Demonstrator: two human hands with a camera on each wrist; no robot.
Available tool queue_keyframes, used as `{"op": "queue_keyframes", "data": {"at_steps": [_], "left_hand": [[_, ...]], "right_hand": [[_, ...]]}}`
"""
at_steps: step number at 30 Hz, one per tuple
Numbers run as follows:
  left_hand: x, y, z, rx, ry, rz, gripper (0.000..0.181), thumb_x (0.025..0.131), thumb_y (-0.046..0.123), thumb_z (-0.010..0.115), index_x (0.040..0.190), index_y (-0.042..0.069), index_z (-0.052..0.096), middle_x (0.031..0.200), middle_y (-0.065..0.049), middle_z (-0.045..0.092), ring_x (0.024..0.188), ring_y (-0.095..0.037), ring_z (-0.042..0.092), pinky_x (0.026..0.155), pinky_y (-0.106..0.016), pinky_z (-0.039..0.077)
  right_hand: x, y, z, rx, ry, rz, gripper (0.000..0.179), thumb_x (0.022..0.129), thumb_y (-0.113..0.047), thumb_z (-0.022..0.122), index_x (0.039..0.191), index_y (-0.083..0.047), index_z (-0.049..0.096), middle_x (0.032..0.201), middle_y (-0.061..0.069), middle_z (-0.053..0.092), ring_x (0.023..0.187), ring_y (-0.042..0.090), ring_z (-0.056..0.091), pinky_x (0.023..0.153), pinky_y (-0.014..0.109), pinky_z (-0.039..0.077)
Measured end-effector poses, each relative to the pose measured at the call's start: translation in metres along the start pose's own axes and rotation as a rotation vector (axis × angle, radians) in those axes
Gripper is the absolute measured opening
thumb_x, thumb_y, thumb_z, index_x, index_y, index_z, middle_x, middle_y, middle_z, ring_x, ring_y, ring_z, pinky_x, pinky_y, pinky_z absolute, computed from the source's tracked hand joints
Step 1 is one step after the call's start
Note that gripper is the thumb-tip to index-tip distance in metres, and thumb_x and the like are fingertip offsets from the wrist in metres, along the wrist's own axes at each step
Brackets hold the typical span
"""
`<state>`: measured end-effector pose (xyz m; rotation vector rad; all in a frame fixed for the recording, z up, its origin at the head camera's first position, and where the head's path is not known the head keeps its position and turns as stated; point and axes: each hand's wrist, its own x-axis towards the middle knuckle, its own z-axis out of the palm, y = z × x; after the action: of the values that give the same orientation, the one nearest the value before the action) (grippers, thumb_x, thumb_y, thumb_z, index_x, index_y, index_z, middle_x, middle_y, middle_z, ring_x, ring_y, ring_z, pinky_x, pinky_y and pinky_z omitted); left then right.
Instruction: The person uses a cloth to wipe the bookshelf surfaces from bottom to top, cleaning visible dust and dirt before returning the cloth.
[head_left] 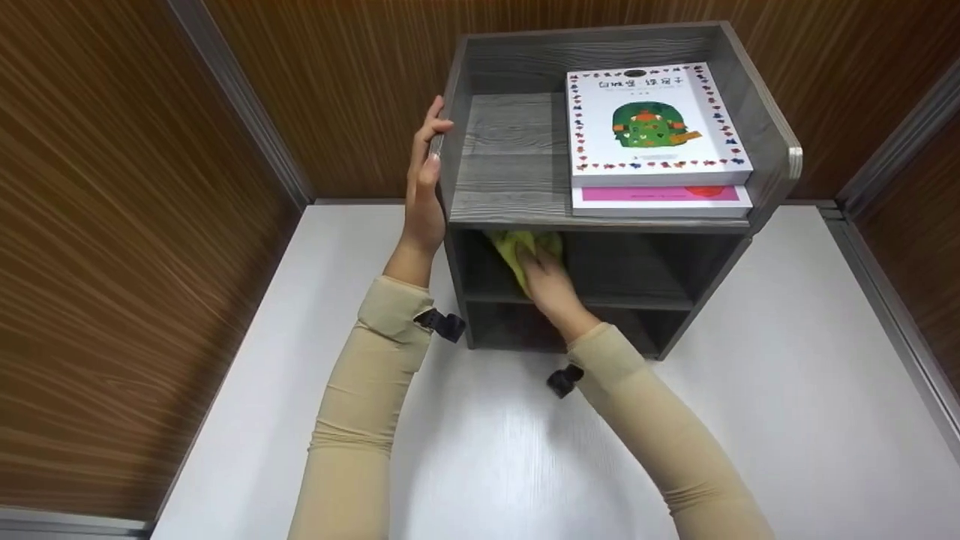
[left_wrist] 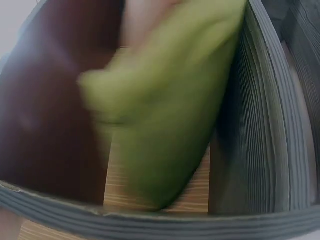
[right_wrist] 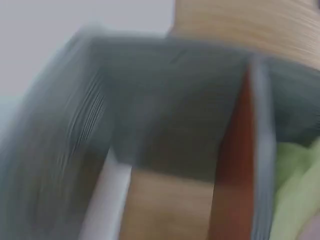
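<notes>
A grey wood-grain shelf unit (head_left: 510,161) stands on a white surface. My left hand (head_left: 424,187) rests against the outer left side panel, fingers extended upward along it. Inside the compartment below the top board, at its left part, my right hand (head_left: 551,289) grips a yellow-green cloth (head_left: 512,253). The compartment's roof hides some of the cloth and the fingertips. Seen from the left wrist, the cloth (left_wrist: 165,115) is blurred and bunched between two boards. Only a strip of the cloth (right_wrist: 295,190) shows at the right edge of the right wrist view.
Two books, a white one with a green picture (head_left: 652,124) on top of one with a pink band (head_left: 660,194), lie at the right of the top board. Brown wood-grain panels (head_left: 112,262) enclose the white surface (head_left: 495,450) at the back and sides.
</notes>
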<state>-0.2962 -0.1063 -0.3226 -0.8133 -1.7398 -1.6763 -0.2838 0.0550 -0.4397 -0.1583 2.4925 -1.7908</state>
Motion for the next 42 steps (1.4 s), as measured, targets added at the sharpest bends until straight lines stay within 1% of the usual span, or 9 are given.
{"op": "queue_keyframes", "data": {"at_steps": [3,5,6,12,16,19,28,36,42], "left_hand": [[0.000,-0.001,0.002,-0.025,0.005,0.005,0.054,0.089,0.034,0.027,0.118,-0.011,0.035,0.147,-0.029,0.018,0.138,-0.016,0.018,0.109,-0.034,0.011],[-0.001,-0.001,0.004,-0.040,0.011,0.000,0.055,0.089,0.035,0.028,0.118,-0.011,0.035,0.147,-0.029,0.018,0.138,-0.016,0.018,0.109,-0.034,0.011],[-0.002,0.000,0.005,-0.044,0.014,-0.005,0.055,0.089,0.035,0.028,0.118,-0.011,0.035,0.147,-0.029,0.018,0.138,-0.016,0.018,0.108,-0.034,0.011],[0.002,0.003,0.012,-0.063,0.005,-0.010,0.050,0.086,0.025,0.025,0.119,-0.011,0.034,0.147,-0.029,0.017,0.137,-0.014,0.019,0.109,-0.033,0.012],[0.005,0.004,0.014,-0.077,0.001,0.004,0.049,0.085,0.022,0.025,0.119,-0.012,0.035,0.147,-0.029,0.017,0.137,-0.013,0.019,0.109,-0.032,0.013],[0.006,0.004,0.014,-0.085,0.005,0.006,0.048,0.085,0.022,0.025,0.119,-0.011,0.035,0.147,-0.029,0.018,0.136,-0.013,0.020,0.108,-0.031,0.013],[0.005,-0.001,0.015,-0.116,0.006,-0.009,0.048,0.085,0.023,0.026,0.119,-0.011,0.034,0.148,-0.028,0.017,0.137,-0.016,0.020,0.108,-0.032,0.015],[0.000,-0.004,0.009,-0.138,-0.001,-0.020,0.051,0.088,0.029,0.029,0.120,-0.011,0.032,0.149,-0.027,0.016,0.138,-0.018,0.019,0.109,-0.033,0.015],[-0.001,-0.001,0.002,-0.134,0.024,-0.024,0.058,0.090,0.039,0.033,0.120,-0.010,0.033,0.149,-0.026,0.017,0.137,-0.017,0.020,0.108,-0.033,0.014]], "right_hand": [[-0.001,-0.008,0.021,0.421,0.018,0.129,0.059,0.100,-0.034,0.036,0.147,-0.003,0.021,0.153,0.011,0.016,0.140,0.025,0.013,0.111,0.034,0.014],[-0.001,-0.011,0.037,0.565,-0.013,0.151,0.055,0.101,-0.030,0.034,0.147,-0.004,0.020,0.152,0.011,0.019,0.138,0.024,0.018,0.110,0.033,0.018],[-0.002,-0.013,0.043,0.582,-0.033,0.156,0.054,0.101,-0.029,0.032,0.147,-0.004,0.020,0.152,0.012,0.021,0.137,0.023,0.020,0.110,0.033,0.020],[0.002,-0.025,0.055,0.438,-0.080,0.125,0.051,0.102,-0.030,0.024,0.146,-0.003,0.023,0.147,0.012,0.030,0.132,0.020,0.029,0.106,0.027,0.024],[0.014,-0.034,0.049,0.489,-0.113,0.132,0.047,0.102,-0.037,0.023,0.137,-0.011,0.038,0.125,0.005,0.044,0.111,0.014,0.042,0.091,0.023,0.034],[0.025,-0.037,0.044,0.546,-0.147,0.118,0.046,0.101,-0.042,0.023,0.128,-0.010,0.040,0.116,0.002,0.042,0.102,0.010,0.042,0.086,0.020,0.035],[0.048,-0.032,0.036,0.612,-0.165,0.108,0.050,0.101,-0.041,0.019,0.134,-0.007,0.033,0.121,0.004,0.038,0.103,0.011,0.040,0.084,0.021,0.033],[0.034,-0.027,0.046,0.597,-0.173,0.128,0.054,0.099,-0.048,0.025,0.136,-0.012,0.037,0.124,0.001,0.041,0.109,0.010,0.041,0.091,0.022,0.034],[0.012,-0.032,0.063,0.562,-0.083,0.197,0.050,0.098,-0.044,0.034,0.133,-0.009,0.044,0.116,0.003,0.048,0.098,0.011,0.048,0.082,0.021,0.039]]}}
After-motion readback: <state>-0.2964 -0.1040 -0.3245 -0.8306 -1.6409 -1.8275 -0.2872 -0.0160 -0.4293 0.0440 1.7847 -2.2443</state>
